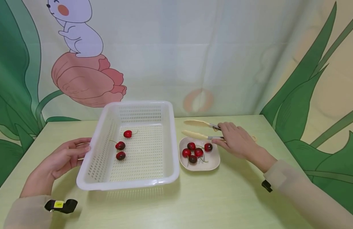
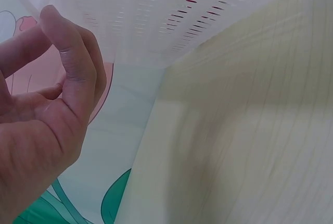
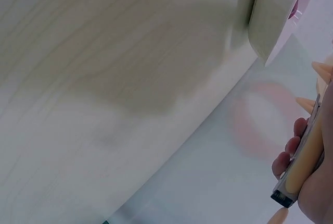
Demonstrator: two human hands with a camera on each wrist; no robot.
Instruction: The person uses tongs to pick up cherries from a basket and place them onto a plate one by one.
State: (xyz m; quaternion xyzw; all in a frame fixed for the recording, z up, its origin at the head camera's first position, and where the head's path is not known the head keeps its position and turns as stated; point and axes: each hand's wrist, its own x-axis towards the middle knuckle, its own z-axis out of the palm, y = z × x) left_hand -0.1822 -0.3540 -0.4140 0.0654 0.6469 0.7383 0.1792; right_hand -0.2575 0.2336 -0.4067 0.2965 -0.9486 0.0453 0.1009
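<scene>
A white perforated plastic basket point(image 1: 175, 152) stands left of centre with three dark red cherries point(image 1: 120, 145) on its floor. My left hand point(image 1: 65, 157) holds the basket's left rim with bent fingers; the left wrist view shows the fingers point(image 2: 78, 67) up against its side. In my right hand point(image 1: 239, 140) is a pair of tongs point(image 1: 195, 135) with cream tips and metal arms. Their tips are spread apart and point left, over the far edge of a small pale plate point(image 1: 211, 161). Several cherries point(image 1: 198, 152) with stems lie on that plate, and nothing is between the tips.
Basket and plate stand side by side on a pale wood-grain table point(image 1: 222, 197). Behind the table hangs a printed curtain point(image 1: 170, 57) with a white animal, a pink flower and green leaves. Black bands point(image 1: 62, 205) are worn at both sleeves.
</scene>
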